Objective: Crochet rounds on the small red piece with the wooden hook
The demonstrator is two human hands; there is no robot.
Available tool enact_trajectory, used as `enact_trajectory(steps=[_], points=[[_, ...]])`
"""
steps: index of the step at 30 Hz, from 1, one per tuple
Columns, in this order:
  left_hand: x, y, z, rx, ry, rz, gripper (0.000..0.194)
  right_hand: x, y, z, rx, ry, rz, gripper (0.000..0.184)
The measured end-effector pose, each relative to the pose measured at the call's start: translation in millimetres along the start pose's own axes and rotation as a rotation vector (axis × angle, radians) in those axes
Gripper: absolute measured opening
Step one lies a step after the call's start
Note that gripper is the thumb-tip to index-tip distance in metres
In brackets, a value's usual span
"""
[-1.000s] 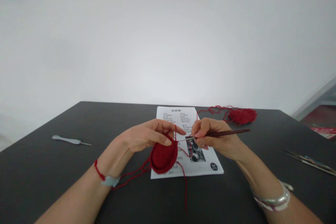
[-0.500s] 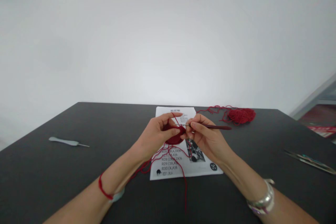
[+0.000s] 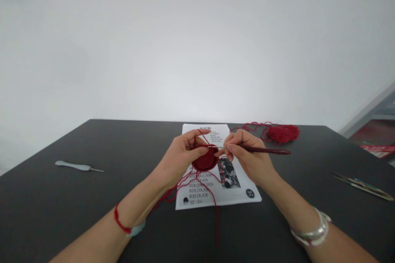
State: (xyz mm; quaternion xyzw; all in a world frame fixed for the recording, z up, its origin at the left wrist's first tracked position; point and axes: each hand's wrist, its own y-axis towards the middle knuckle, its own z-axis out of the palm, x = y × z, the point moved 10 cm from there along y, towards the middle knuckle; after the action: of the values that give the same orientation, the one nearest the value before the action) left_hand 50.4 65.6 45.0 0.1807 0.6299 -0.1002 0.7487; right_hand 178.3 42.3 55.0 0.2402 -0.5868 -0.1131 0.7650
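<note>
A round piece of dark red crochet work (image 3: 206,161) is pinched by my left hand (image 3: 180,154), thumb on its near side. A strand of red yarn runs up from the work over my left forefinger. My right hand (image 3: 247,152) is closed on a crochet hook (image 3: 265,150) with a dark red handle, held nearly level. The hook's thin metal shaft points left and meets the work's upper edge; its tip is too small to make out. Loose red strands hang below the work over the printed sheet (image 3: 222,201).
A skein of red yarn (image 3: 283,134) lies at the back right of the dark table (image 3: 129,144). At left rests a grey-handled hook (image 3: 77,166); at right, slim metal scissors or tweezers (image 3: 364,187). A white wall rises behind.
My right hand and the hook have shifted right, and the handle now reaches further out. The crochet work has tilted, showing more of its round face.
</note>
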Motion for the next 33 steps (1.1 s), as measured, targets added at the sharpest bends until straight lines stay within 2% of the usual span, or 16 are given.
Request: enact_trajectory(steps=[7, 12, 17, 23, 25, 30, 33], points=[[0, -1, -3.9, -0.042, 0.056, 0.015, 0.041, 11, -6, 2, -0.032, -0.306, -0.084, 0.014], [-2, -4, -9.4, -0.123, 0.116, 0.06, 0.039, 25, -14, 13, -0.048, -0.555, -0.266, 0.015], [-7, -9, -12.4, -0.206, 0.227, 0.116, 0.036, 31, -21, 23, -0.06, -0.711, -0.401, 0.016], [-12, -14, -3.6, -0.216, 0.365, 0.158, 0.035, 31, -27, 45, 0.087, -0.867, -0.559, 0.015], [-6, -12, -2.3, -0.187, 0.282, 0.111, 0.04, 26, -27, 46, 0.148, -0.898, -0.595, 0.016], [26, -3, 4.0, -0.059, -0.199, -0.158, 0.049, 21, -34, 52, 0.306, -1.043, -0.756, 0.019], [36, -3, 7.4, -0.048, -0.329, -0.248, 0.048, 25, -41, 60, 0.286, -1.165, -0.87, 0.02]])
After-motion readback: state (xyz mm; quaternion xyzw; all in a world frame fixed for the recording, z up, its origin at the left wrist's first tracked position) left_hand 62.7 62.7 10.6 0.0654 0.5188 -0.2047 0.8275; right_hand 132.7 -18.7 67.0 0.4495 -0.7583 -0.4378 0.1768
